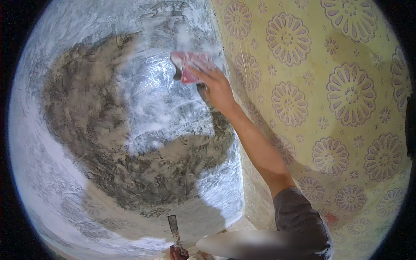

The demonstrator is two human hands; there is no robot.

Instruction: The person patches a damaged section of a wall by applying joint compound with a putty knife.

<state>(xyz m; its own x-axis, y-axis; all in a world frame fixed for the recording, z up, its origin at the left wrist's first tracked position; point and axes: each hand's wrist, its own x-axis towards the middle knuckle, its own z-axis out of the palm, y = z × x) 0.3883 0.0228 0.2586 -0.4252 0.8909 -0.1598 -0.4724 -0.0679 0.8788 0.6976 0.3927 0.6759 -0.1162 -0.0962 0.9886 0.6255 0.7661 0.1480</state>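
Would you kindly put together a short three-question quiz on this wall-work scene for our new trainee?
1. True or false: the right hand presses a reddish pad against the plastered wall.
2. What does the left hand hold? A) a narrow metal scraper B) a paint roller C) a bucket
3. Fill in: the yellow wall at the right bears a ______ pattern.

Key: 1 true; 2 A; 3 flower.
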